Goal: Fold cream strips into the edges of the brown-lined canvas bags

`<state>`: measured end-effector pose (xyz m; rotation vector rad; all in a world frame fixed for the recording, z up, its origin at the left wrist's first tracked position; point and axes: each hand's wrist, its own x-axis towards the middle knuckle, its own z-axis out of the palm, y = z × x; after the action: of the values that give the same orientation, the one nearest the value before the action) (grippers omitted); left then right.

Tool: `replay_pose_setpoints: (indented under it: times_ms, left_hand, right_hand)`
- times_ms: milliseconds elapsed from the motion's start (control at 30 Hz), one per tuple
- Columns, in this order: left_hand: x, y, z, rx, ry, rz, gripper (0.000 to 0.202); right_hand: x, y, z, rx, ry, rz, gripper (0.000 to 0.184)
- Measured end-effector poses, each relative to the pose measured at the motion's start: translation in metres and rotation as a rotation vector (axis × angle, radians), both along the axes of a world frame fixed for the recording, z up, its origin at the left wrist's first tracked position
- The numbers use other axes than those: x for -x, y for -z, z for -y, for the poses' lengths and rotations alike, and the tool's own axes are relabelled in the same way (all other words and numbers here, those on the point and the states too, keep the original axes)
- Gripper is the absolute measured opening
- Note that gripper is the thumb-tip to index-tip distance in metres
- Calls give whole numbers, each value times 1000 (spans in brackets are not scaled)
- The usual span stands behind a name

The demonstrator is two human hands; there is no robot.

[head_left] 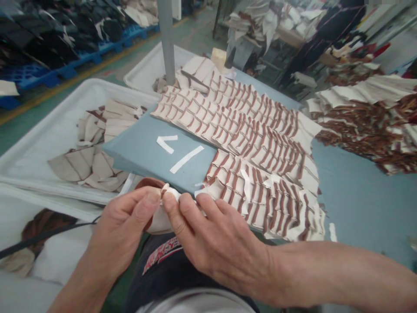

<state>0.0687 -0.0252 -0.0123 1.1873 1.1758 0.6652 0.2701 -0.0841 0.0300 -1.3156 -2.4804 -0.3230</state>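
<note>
Just off the near edge of the blue table, my two hands meet at a piece of brown and off-white material [159, 221]. Thumb and fingers of my left hand [125, 221] pinch its upper edge. My right hand [213, 230] grips the same edge close beside, its fingers curled over a white part of the piece. Much of the piece is hidden behind my fingers. Beyond my right hand, overlapping rows of off-white pieces with brown edges [260, 198] lie on the table.
White strips [187, 159] lie on the blue tabletop [137, 137]. White bins [65, 102] with cut pieces stand on the left, by a grey post [167, 43]. A large heap of brown and cream pieces [368, 117] is at right. Dark bundles rest on blue pallets [71, 65] behind.
</note>
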Motion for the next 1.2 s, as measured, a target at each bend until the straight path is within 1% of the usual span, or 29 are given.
replay_pose_setpoints:
  times_ms: [67,133,200,267,333,467,567,667,767,833,933,1033,1067,1100,1167,1200]
  left_hand:
    - [4,0,-1,64,22,57,42]
    - [9,0,-3,107,8,95,34]
    - [14,-1,-4,108,8,135,29]
    - [17,-2,-4,77,15,158,26]
    - [17,-5,-4,25,28,124,25]
    - [9,-14,-2,-153,39,-62,26]
    - [3,-18,4,-288,42,-201,26]
    - [-5,-17,11,-405,0,-285,24]
    - [-17,-12,15,-537,-72,-352,21]
    - [-24,-10,15,-582,-83,-393,20]
    - [-29,-7,11,-574,-84,-413,25]
    - [-28,-5,7,-549,-50,-378,24]
    - [-26,-5,6,-547,-57,-365,23]
    - [-25,-5,4,-549,-71,-350,21]
    - [-20,-10,-2,-566,-79,-306,20]
    - [-18,-13,-6,-566,-57,-275,20]
  right_hand:
    - [0,1,2,23,7,-12,40]
    - [0,-1,3,36,6,-43,42]
    - [-1,-5,4,63,-4,-102,41]
    - [-1,-9,4,92,1,-167,40]
    - [-1,-11,5,104,12,-210,41]
    - [-3,-9,3,159,-6,-260,42]
    - [-2,-5,1,171,-43,-409,39]
    - [3,2,-2,160,-14,-540,32]
    - [11,13,-6,129,59,-509,26]
    - [15,21,-8,108,119,-435,23]
    - [21,29,-8,72,188,-340,20]
    - [28,31,-4,73,219,-348,19]
    - [30,31,-2,89,221,-397,21]
    - [31,30,-1,106,220,-492,24]
    - [32,28,0,160,206,-797,28]
    - [30,27,-1,205,202,-964,28]
